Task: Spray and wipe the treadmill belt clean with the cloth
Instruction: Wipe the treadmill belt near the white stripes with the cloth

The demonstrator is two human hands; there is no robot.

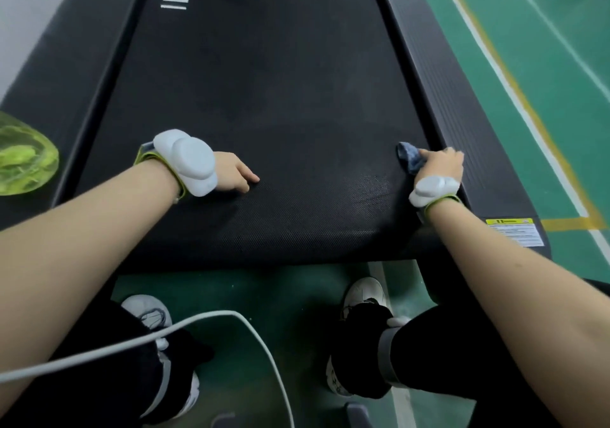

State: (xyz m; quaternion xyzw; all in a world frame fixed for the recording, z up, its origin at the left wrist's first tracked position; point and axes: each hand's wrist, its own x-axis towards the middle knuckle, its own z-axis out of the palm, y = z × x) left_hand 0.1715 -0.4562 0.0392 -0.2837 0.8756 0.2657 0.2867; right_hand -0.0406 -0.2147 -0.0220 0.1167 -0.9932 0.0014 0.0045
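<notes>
At the right edge of the black textured treadmill belt (264,104), a crumpled blue cloth (408,160) is gripped by the right hand (442,163).
The left hand (232,172) is rested on the belt, fingers relaxed, nothing held.

The cloth (409,159) is mostly concealed by the right hand (440,166); the bottle (26,163) is blurred and cut by the left edge; the label (515,233) print cannot be read; the belt (264,97) is cropped above.

Black textured belt (264,97), flat. Blue-grey cloth (409,161) bunched in my right hand (442,165) at belt's right edge. Green translucent bottle (23,160), blurred, beside left edge.
</notes>
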